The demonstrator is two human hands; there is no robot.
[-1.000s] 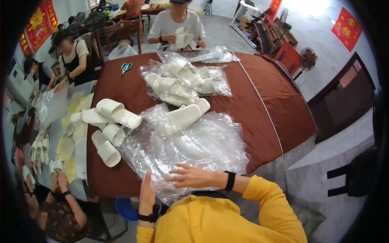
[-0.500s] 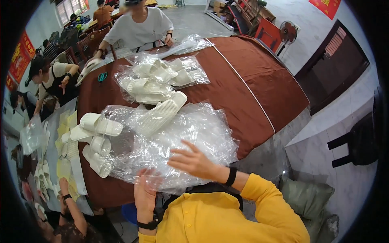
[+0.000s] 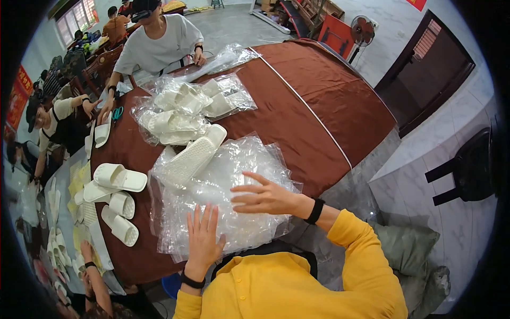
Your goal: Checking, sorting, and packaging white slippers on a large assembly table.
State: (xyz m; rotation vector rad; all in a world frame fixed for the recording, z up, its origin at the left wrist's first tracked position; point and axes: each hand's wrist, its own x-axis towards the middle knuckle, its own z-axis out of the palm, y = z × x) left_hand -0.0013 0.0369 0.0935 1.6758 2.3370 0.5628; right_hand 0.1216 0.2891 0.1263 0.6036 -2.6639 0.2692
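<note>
The left hand (image 3: 203, 239) and right hand (image 3: 265, 198), fingers spread and grasping nothing, are over clear plastic bags (image 3: 249, 231) on the brown-clothed desk (image 3: 279, 125), near a sole-up white slide slipper (image 3: 192, 158).

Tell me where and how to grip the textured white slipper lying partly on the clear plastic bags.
I'd grip the white slipper across its middle by both long edges, right hand coming from the near right: no strap shows on its upper face, and white bagged slippers crowd its far left side.
</note>
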